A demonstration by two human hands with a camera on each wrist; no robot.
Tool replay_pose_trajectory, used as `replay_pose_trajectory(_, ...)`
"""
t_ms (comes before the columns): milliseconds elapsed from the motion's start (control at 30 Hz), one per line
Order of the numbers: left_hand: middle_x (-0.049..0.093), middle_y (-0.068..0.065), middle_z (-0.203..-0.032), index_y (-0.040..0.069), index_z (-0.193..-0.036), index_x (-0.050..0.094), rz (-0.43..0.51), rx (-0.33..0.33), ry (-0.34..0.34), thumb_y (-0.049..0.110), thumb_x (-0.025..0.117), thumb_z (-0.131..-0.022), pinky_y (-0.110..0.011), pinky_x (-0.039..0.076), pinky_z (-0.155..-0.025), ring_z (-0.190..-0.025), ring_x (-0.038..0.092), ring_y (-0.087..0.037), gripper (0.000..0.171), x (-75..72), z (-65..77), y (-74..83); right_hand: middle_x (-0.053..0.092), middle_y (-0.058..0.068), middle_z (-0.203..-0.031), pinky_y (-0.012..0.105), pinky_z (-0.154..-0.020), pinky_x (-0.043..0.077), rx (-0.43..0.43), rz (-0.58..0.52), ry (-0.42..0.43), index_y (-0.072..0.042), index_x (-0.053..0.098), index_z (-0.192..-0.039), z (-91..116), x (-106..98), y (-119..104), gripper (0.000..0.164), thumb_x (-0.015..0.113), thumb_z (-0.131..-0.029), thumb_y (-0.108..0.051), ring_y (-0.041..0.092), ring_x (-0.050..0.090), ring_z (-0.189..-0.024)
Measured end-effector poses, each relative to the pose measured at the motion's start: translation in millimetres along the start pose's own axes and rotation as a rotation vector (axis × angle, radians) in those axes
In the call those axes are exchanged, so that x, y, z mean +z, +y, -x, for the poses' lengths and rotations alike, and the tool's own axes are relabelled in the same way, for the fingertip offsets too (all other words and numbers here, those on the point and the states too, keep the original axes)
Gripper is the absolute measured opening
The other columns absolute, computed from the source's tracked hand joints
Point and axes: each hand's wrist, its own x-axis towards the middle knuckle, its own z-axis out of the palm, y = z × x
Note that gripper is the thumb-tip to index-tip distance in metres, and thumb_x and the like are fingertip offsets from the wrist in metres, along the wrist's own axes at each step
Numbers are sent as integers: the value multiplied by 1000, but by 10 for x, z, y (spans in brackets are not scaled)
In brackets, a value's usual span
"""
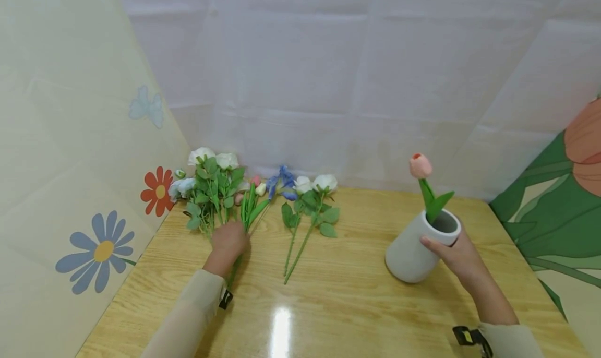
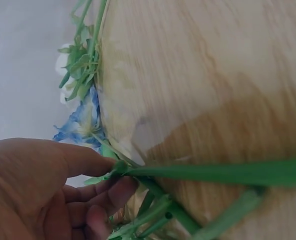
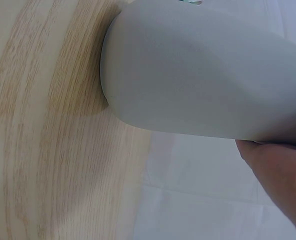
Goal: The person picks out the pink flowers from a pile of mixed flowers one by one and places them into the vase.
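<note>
Over the stems at the left of the table, my left hand [image 1: 230, 241] pinches a green tulip stem [image 2: 120, 169] between thumb and fingers, as the left wrist view shows. Broad tulip leaves [image 1: 249, 209] rise just beyond that hand; which bloom belongs to the pinched stem I cannot tell. My right hand [image 1: 462, 256] grips a white vase [image 1: 410, 251] near its rim, thumb at the front. The vase leans to the right with its base on the table. One pink tulip [image 1: 420, 166] stands in it, its lower stem hidden inside.
White roses [image 1: 227, 161] and a pale blue bloom [image 1: 182, 188] lie at the far left of the wooden table [image 1: 347, 306]. Beside them are small pink and white tulip heads [image 1: 261, 189] and a blue iris [image 1: 281, 183]. Two white roses [image 1: 325, 182] lie mid-table.
</note>
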Motion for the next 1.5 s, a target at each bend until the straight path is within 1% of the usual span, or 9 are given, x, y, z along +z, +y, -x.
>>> replay_pose_trajectory(133,71,-18,-91,-1,-103,73,6,4,6,41,64,-100,-51,57,-72,-81,68,-37,43,-29,-7,0,37,19,-143,36,-89,43,8,6,4,2,11,-157,-1,4,-2,84,66,-100,-26,-2,41,-106)
replay_pose_trajectory(367,68,-17,-84,-3,-97,71,104,15,13,30,68,-98,-48,57,-65,-74,67,-35,33,-57,-26,-6,40,13,-137,16,-81,40,-21,3,15,3,14,-156,-1,-1,4,82,68,-99,-23,-5,43,-105)
replay_pose_trajectory(767,55,-8,-70,9,-72,56,305,46,-82,20,61,-96,-36,42,-56,-61,52,-24,27,-115,-116,-96,40,15,-138,12,-78,39,-15,2,18,3,14,-156,0,15,27,82,68,-98,-17,-8,42,-102)
replay_pose_trajectory(900,43,-3,-64,12,-69,49,350,45,-133,13,56,-97,-33,36,-56,-58,40,-20,29,-148,-139,-133,38,18,-140,19,-82,41,0,9,9,3,13,-156,9,13,15,83,68,-99,-20,-7,41,-103)
replay_pose_trajectory(1000,45,-2,-62,14,-69,47,386,37,-160,7,52,-96,-32,36,-55,-56,42,-18,28,-160,-137,-156,37,20,-142,28,-87,42,9,9,3,3,12,-157,17,11,3,85,68,-99,-23,-6,40,-105)
replay_pose_trajectory(1167,63,-7,-67,6,-82,61,435,15,-168,4,52,-95,-35,46,-61,-61,59,-22,16,-185,-114,-183,38,18,-140,21,-84,42,-2,0,2,3,13,-156,14,7,2,84,68,-99,-22,-5,42,-104)
replay_pose_trajectory(1233,67,-7,-70,0,-100,67,456,-1,-165,6,54,-96,-41,53,-71,-64,63,-23,15,-207,-104,-188,39,16,-138,16,-80,41,-8,7,6,3,14,-156,8,4,4,83,68,-99,-21,-6,42,-103)
replay_pose_trajectory(1333,71,-6,-76,-4,-124,62,503,-20,-155,7,57,-97,-47,55,-83,-70,66,-21,29,-227,-104,-198,39,16,-139,16,-80,40,-4,9,4,3,14,-156,4,4,4,82,68,-99,-20,-6,42,-103)
replay_pose_trajectory(1500,75,-8,-96,-6,-134,52,617,-42,-150,3,53,-99,-36,55,-72,-79,68,-21,36,-239,-98,-202,40,15,-138,17,-81,40,-11,0,8,4,14,-155,5,0,-8,82,68,-99,-22,-5,42,-104)
